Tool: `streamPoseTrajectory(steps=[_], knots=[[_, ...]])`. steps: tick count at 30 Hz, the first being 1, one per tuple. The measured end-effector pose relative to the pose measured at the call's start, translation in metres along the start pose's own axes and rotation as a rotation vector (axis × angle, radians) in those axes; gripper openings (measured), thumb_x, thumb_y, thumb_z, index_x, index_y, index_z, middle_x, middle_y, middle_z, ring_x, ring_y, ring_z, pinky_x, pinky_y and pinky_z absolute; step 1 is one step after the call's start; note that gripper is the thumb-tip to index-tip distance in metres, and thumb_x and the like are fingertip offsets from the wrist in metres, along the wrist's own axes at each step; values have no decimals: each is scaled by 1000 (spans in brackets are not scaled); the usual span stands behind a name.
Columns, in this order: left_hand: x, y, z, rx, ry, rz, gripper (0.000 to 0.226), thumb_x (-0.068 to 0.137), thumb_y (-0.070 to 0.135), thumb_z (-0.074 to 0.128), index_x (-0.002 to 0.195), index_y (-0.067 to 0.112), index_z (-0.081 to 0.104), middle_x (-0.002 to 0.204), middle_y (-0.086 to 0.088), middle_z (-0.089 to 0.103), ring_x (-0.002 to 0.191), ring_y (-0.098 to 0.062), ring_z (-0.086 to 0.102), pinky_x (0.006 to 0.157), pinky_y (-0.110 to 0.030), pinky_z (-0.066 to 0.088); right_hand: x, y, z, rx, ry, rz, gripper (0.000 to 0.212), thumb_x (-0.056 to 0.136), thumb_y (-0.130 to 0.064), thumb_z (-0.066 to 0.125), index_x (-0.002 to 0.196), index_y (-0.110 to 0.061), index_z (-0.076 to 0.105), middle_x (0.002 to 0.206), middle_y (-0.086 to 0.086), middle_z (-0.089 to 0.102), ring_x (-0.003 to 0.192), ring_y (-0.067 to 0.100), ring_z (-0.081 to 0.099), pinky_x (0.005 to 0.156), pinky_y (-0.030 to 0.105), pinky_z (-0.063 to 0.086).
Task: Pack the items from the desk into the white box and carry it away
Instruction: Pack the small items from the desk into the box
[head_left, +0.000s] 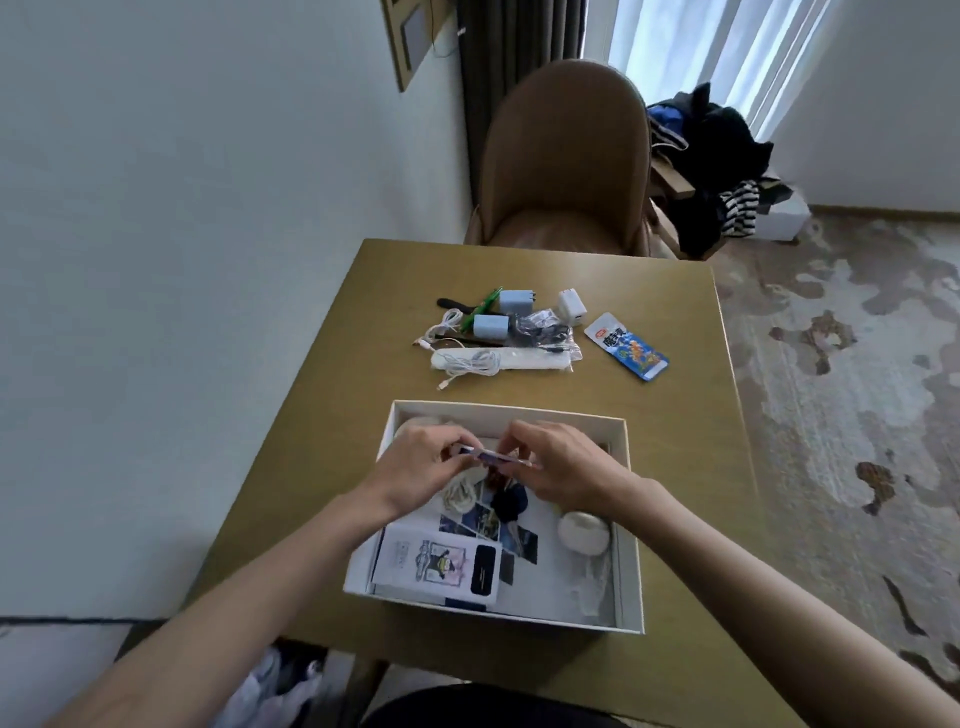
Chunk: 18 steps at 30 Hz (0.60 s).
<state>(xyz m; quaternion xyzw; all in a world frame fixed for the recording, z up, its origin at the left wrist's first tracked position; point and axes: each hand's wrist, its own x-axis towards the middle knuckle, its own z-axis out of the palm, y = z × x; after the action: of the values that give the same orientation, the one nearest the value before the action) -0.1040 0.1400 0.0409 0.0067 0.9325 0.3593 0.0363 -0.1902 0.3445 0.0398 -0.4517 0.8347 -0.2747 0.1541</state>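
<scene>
The white box (629, 525) lies open on the desk (670, 436) in front of me. Over its far half, my left hand (415, 467) and my right hand (561, 467) together pinch a small flat purple packet (493, 458) by its two ends. Inside the box lie a printed card (436, 566), photos, a dark blue object (509, 503), a coiled white cord (460, 493) and a white oval case (583, 531). Beyond the box sit two light-blue chargers (514, 302), a white charger (573, 308), a white power strip (524, 359), white cables (447, 327) and a blue snack packet (626, 345).
A tan chair (566, 156) stands at the desk's far edge. Right of it is a wooden rack with dark clothes (717, 156). A white wall runs along the left, patterned carpet (841, 395) on the right. A plastic bag (280, 686) lies on the floor by my left arm.
</scene>
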Motion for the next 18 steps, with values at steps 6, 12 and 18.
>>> streamPoseTrajectory(steps=[6, 12, 18], knots=[[-43, -18, 5, 36, 35, -113, 17, 87, 26, 68, 103, 26, 73, 98, 7, 73, 87, -8, 65, 73, -35, 56, 4, -27, 32, 28, -89, -81, 17, 90, -31, 65, 102, -20, 59, 96, -3, 70, 81, 12, 66, 70, 34, 57], [-55, -32, -7, 184, 12, -24, 29, 85, 42, 63, 108, 25, 67, 108, 1, 65, 95, -10, 60, 81, -30, 56, 14, -43, 58, -45, -135, -82, 19, 89, -28, 67, 101, -19, 56, 93, -2, 68, 76, 13, 65, 66, 31, 57], [-42, -59, -32, 138, 189, 17, 17, 91, 25, 62, 104, 17, 68, 99, 2, 68, 93, -8, 56, 77, -29, 55, 34, -53, 79, -145, -277, 35, 15, 88, -24, 65, 98, -22, 54, 92, -6, 59, 77, 12, 60, 63, 18, 48]])
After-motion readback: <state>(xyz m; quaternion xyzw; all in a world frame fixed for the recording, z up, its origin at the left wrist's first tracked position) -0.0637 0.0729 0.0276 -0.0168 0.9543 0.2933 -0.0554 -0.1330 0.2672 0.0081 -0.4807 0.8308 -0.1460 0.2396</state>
